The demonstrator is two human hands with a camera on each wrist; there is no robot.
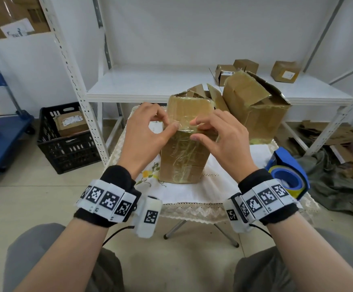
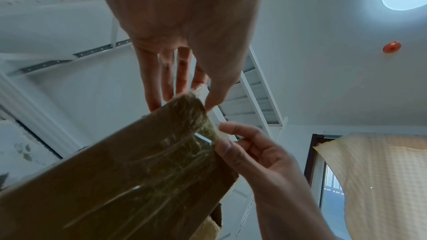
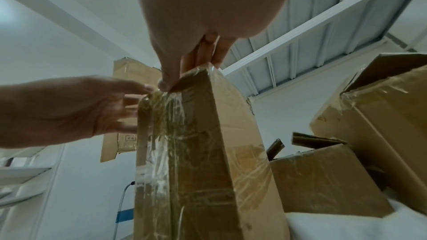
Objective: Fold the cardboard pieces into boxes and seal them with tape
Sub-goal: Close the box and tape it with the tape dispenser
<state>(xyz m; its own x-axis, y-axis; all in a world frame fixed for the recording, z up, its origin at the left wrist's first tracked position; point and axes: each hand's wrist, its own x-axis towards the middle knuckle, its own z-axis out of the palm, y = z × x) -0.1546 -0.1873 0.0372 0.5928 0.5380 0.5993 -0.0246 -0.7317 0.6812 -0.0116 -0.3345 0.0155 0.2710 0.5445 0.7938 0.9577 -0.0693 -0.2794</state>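
A tall cardboard box wrapped in clear tape stands upright on a small cloth-covered table. Both hands are at its top front edge. My left hand has its thumb pressed on the tape strip and its fingers resting on the box top. My right hand pinches the tape at that edge between thumb and forefinger. The left wrist view shows the box with my right hand pinching the tape. The right wrist view shows the box and my left hand spread against it.
A blue tape dispenser lies on the table's right side. A larger open box stands behind, against a white shelf holding small boxes. A black crate and a blue cart are at the left, with flattened cardboard on the floor at the right.
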